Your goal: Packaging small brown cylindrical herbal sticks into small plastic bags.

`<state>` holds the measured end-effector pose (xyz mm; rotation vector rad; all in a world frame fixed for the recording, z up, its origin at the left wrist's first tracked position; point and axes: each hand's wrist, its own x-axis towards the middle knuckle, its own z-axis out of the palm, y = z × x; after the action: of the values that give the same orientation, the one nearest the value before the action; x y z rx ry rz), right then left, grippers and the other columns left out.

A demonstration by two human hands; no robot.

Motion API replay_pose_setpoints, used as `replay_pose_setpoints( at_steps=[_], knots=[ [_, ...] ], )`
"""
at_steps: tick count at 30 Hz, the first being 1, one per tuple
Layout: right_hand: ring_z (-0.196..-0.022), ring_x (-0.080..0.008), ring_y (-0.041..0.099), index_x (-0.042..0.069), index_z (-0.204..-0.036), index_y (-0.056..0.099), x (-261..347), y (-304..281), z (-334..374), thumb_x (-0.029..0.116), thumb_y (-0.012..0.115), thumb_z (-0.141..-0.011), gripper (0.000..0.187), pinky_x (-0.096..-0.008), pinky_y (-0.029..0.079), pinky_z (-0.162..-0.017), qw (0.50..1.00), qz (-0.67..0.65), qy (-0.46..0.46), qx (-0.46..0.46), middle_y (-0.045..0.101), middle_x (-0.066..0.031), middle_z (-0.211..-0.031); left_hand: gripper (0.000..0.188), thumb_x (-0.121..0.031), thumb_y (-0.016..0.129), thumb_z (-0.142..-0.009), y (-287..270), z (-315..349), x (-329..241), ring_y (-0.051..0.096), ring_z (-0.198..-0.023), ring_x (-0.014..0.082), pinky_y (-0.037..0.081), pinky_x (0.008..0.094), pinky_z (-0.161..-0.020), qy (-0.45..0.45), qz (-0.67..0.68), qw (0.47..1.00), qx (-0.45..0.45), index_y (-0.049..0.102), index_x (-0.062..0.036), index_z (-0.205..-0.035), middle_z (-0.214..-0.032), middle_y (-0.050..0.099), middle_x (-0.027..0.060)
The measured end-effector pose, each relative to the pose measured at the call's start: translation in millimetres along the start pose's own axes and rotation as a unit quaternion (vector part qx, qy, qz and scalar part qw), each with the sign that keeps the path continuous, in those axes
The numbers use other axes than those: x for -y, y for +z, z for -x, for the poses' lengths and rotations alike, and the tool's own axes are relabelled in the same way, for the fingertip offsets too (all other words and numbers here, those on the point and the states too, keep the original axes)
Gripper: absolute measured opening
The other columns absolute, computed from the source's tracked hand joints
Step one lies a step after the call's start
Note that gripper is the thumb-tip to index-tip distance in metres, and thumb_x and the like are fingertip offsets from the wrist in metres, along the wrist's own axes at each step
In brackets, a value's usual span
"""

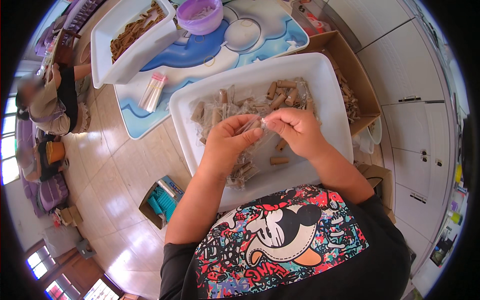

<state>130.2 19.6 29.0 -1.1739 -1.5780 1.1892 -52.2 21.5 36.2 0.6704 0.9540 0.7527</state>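
Both my hands are raised over a white plastic tub [307, 172]. A small clear plastic bag [256, 136] stretches between them. My left hand [226, 142] pinches one side of it between thumb and fingers. At the bag's upper end, the fingertips of my right hand [298, 132] are closed on the plastic. Whether anything is inside the bag is hard to make out. Below lie several loose brown tapered tubes [279, 160], and the tub's left part is heaped with similar tubes in clear bags [242, 172].
On the blue-and-white table [175, 100] lie a stack of clear bags [153, 93], a white bin [107, 67] of brown pieces and a purple bowl [200, 22]. A cardboard box [370, 100] stands right. A small box of teal items [162, 201] is left. Two people [55, 107] sit far left.
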Motion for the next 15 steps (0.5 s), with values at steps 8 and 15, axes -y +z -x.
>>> replay_pose_setpoints(
  at_steps=[8, 15],
  knots=[
    [-0.058, -0.003, 0.044, 0.002, -0.093, 0.063, -1, 2, 2, 0.008, 0.062, -0.081, 0.014, -0.0189, 0.036, -0.052, 0.995, -0.082, 0.052, 0.032, 0.055, 0.0014, -0.063, 0.03, -0.004, 0.065, -0.078, 7, -2, 2, 0.056, -0.084, 0.01, 0.046, 0.0219, -0.075, 0.043, 0.122, 0.991, -0.029, 0.056, 0.0022, -0.106, -0.096, 0.061, 0.0063],
    [-0.06, -0.0026, 0.046, 0.002, -0.089, 0.065, 1, -9, -3, 0.005, 0.062, -0.08, 0.011, -0.0189, 0.037, -0.054, 0.997, -0.033, 0.036, 0.053, 0.057, 0.0006, -0.065, 0.019, -0.005, 0.062, -0.08, 7, -3, 2, 0.056, -0.082, 0.0096, 0.045, 0.021, -0.073, 0.047, 0.04, 0.998, -0.031, 0.06, 0.0013, -0.098, -0.091, 0.062, 0.0058]
  ],
)
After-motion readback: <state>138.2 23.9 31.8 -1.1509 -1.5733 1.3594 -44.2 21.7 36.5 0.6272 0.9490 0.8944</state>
